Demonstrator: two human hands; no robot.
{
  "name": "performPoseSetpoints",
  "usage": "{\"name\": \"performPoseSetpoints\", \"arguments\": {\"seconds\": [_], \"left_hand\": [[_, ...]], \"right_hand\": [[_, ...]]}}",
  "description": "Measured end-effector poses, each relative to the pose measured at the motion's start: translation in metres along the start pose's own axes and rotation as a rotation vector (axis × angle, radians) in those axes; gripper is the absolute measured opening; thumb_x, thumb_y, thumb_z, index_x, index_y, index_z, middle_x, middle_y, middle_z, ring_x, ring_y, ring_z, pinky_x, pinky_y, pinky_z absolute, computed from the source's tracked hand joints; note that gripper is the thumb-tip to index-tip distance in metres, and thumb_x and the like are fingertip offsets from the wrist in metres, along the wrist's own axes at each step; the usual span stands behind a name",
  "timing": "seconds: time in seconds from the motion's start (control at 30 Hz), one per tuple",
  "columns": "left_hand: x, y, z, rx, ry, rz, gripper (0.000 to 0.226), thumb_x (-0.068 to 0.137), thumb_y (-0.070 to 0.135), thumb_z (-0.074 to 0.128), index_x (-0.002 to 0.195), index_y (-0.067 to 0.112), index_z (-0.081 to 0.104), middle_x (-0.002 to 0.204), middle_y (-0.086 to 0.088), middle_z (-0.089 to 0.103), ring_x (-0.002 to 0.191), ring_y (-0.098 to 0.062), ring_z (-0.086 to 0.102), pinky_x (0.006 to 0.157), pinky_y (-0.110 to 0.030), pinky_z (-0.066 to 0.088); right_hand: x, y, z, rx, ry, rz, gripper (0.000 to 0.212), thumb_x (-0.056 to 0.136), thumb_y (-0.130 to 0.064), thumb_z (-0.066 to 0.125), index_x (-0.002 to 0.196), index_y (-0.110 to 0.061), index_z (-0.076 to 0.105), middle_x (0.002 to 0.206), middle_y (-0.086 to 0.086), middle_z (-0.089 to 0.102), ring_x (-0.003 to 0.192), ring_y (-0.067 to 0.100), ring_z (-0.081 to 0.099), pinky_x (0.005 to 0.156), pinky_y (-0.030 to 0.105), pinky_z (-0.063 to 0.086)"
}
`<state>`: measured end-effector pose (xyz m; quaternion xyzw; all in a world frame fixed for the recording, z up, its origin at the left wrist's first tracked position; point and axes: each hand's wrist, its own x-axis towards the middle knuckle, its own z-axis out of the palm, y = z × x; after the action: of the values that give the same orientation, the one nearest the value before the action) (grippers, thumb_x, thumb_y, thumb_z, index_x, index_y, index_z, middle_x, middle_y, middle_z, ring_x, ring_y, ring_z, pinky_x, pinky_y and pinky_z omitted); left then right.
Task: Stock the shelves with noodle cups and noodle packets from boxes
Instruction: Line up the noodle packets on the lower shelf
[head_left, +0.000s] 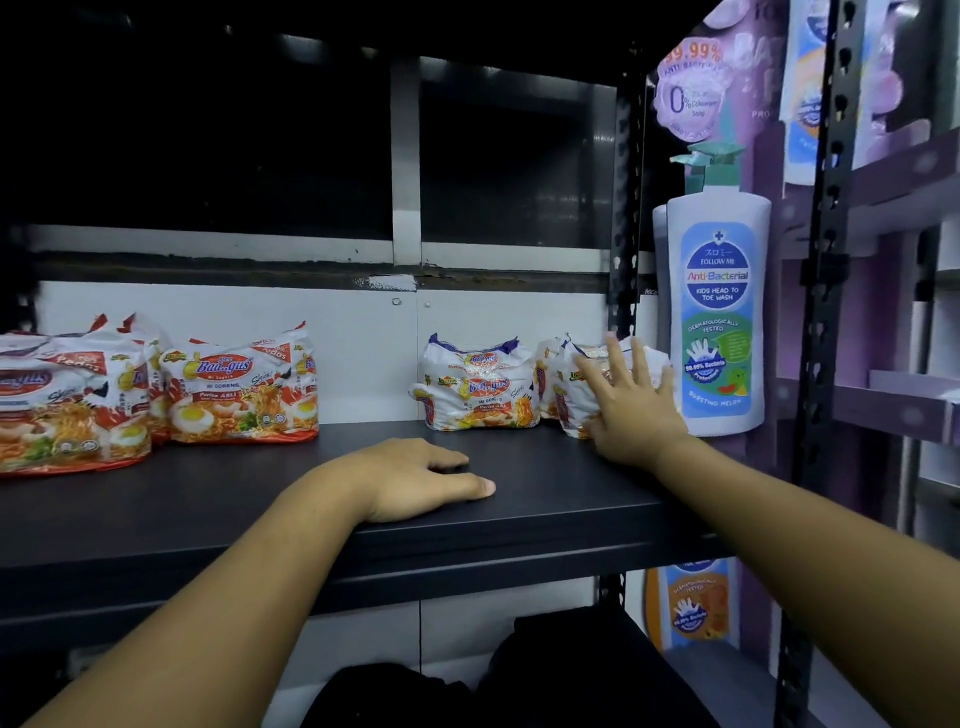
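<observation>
Here, my left hand (415, 478) lies palm down on the black shelf (260, 509) near its front edge. Its fingers are loosely bent and it holds nothing. My right hand (631, 405) reaches further in and to the right, with its fingers straight and spread, pressed flat against the rightmost noodle packet (571, 395). It is not wrapped round the packet. That packet stands at the right end of the shelf, just beside a white pump bottle (719, 312) with a blue label reading "Anti-Bacterial". I cannot tell whether the two touch.

Just to the left of that packet stands a blue-trimmed noodle packet (480, 387), upright against the white back panel. Well apart from it, across a bare stretch of shelf, a red-trimmed noodle packet (241, 389) stands facing me. Beside that, at the frame's left edge, is a larger-looking red packet (62, 410), with more wrappers bunched behind the two.

A perforated black upright post (623, 208) rises at the shelf's right rear corner. Below the shelf, something dark and soft (571, 670) sits on the lower level; I cannot tell what it is.
</observation>
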<state>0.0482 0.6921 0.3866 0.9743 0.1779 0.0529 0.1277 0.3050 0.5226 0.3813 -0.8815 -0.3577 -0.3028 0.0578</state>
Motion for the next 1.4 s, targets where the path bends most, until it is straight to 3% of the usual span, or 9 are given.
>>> {"name": "performPoseSetpoints", "arguments": {"seconds": [0.17,0.33,0.53,0.77,1.03,1.2,1.3,1.33,1.4], "left_hand": [[-0.002,0.002,-0.001,-0.012,0.002,-0.007,0.079,0.087,0.083,0.047,0.154,0.042,0.043,0.164,0.011,0.035,0.15,-0.017,0.033,0.117,-0.038,0.027],[-0.008,0.006,-0.001,0.003,0.022,-0.007,0.078,0.088,0.082,0.047,0.154,0.04,0.044,0.165,0.006,0.034,0.151,-0.019,0.033,0.117,-0.038,0.028],[-0.013,0.009,-0.002,0.029,0.041,0.029,0.072,0.092,0.077,0.047,0.148,0.033,0.054,0.157,0.004,0.048,0.141,-0.019,0.045,0.106,-0.032,0.036],[-0.016,0.004,0.002,0.047,0.15,0.044,0.052,0.094,0.071,0.048,0.113,0.033,0.078,0.117,0.003,0.073,0.101,-0.012,0.063,0.094,-0.038,0.054],[-0.038,0.011,0.008,0.132,0.16,0.016,0.049,0.103,0.054,0.04,0.128,0.026,0.071,0.137,0.0,0.066,0.124,-0.023,0.059,0.106,-0.043,0.047],[-0.078,0.018,0.033,0.268,0.356,0.021,0.051,0.108,0.049,0.025,0.13,0.028,0.065,0.134,-0.003,0.066,0.119,-0.027,0.061,0.096,-0.042,0.05],[-0.106,0.014,0.049,0.246,0.456,0.096,0.039,0.108,0.045,0.034,0.129,0.026,0.061,0.131,0.002,0.066,0.124,-0.023,0.058,0.102,-0.044,0.049],[-0.115,0.011,0.053,0.225,0.48,0.138,0.035,0.108,0.041,0.038,0.128,0.023,0.059,0.131,0.002,0.065,0.126,-0.022,0.056,0.112,-0.043,0.043],[-0.136,0.004,0.063,0.154,0.51,0.212,0.037,0.108,0.035,0.043,0.139,0.02,0.057,0.147,0.005,0.055,0.141,-0.018,0.044,0.126,-0.028,0.017]], "right_hand": [[-0.037,-0.034,-0.028,0.302,-0.062,-0.191,0.073,0.098,-0.045,0.06,0.16,-0.029,0.025,0.17,0.001,0.016,0.157,0.023,0.011,0.127,0.042,0.015],[-0.079,-0.069,-0.06,0.488,-0.341,-0.173,0.046,0.104,-0.038,0.05,0.15,-0.035,0.047,0.155,-0.001,0.048,0.139,0.02,0.046,0.109,0.03,0.037],[-0.101,-0.099,-0.067,0.328,-0.369,-0.194,0.048,0.107,-0.047,0.024,0.148,-0.036,0.045,0.155,-0.006,0.048,0.137,0.021,0.047,0.107,0.042,0.038],[-0.11,-0.096,-0.064,0.277,-0.271,-0.204,0.046,0.106,-0.052,0.023,0.146,-0.043,0.045,0.151,-0.011,0.052,0.13,0.02,0.053,0.096,0.04,0.043],[-0.122,-0.085,-0.061,0.376,-0.185,-0.212,0.043,0.107,-0.05,0.032,0.144,-0.049,0.051,0.149,-0.02,0.053,0.135,0.013,0.051,0.101,0.032,0.041],[-0.129,-0.089,-0.062,0.322,-0.158,-0.254,0.046,0.108,-0.045,0.024,0.146,-0.044,0.05,0.15,-0.021,0.051,0.135,0.01,0.049,0.099,0.033,0.044],[-0.138,-0.095,-0.063,0.305,-0.092,-0.233,0.045,0.109,-0.043,0.021,0.133,-0.035,0.058,0.136,-0.012,0.063,0.121,0.015,0.057,0.09,0.034,0.046],[-0.144,-0.098,-0.062,0.295,-0.066,-0.227,0.044,0.109,-0.043,0.021,0.128,-0.032,0.059,0.132,-0.009,0.064,0.119,0.017,0.057,0.091,0.035,0.044],[-0.164,-0.105,-0.06,0.301,-0.038,-0.244,0.047,0.11,-0.045,0.021,0.141,-0.028,0.052,0.148,-0.007,0.053,0.138,0.019,0.045,0.111,0.039,0.032]]}}
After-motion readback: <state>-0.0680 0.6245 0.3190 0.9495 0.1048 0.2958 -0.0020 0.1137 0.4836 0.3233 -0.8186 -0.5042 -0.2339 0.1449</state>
